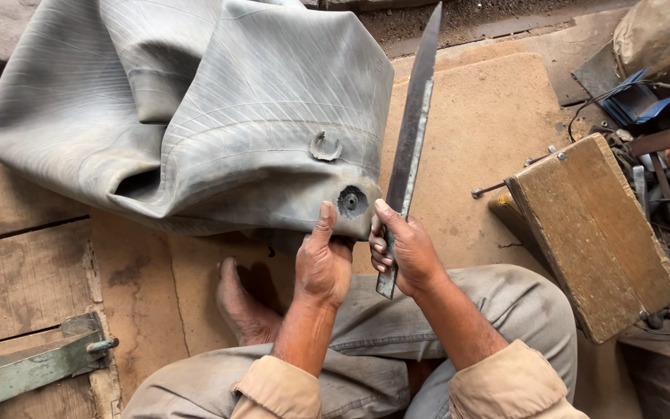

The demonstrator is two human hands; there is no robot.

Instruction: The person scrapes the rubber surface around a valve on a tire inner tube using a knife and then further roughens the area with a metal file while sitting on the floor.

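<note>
Left hand (323, 264) is gripping the near edge of a big grey rubber inner tube (219, 109), thumb lying up along the rubber, other fingers curled under & out of view. Tube is sprawling folded over the wooden floor (474, 132), filling the frame from 9 to 12 o'clock, its near edge reaching frame centre. A round valve hole (351, 202) is showing just at 1 o'clock of the left thumb; a small torn flap (325, 146) is sitting at 12 o'clock of that hole.

Right hand (405, 248) is wrapping round the lower end of a long flat blade (410, 140), fingers pressed together around it, thumb pointing up along the metal. Blade is pointing toward 12 o'clock, slightly tilted to 1, running just beside the tube's right edge.

A bare foot (238, 302) is resting on the floor at 9 o'clock of the left wrist. A worn wooden box (595, 233) is sitting at 3 o'clock of the right hand, w/ scrap metal & wires (661, 178) beyond it. A green metal bracket (40, 365) is lying at 8 o'clock, near the frame corner.
</note>
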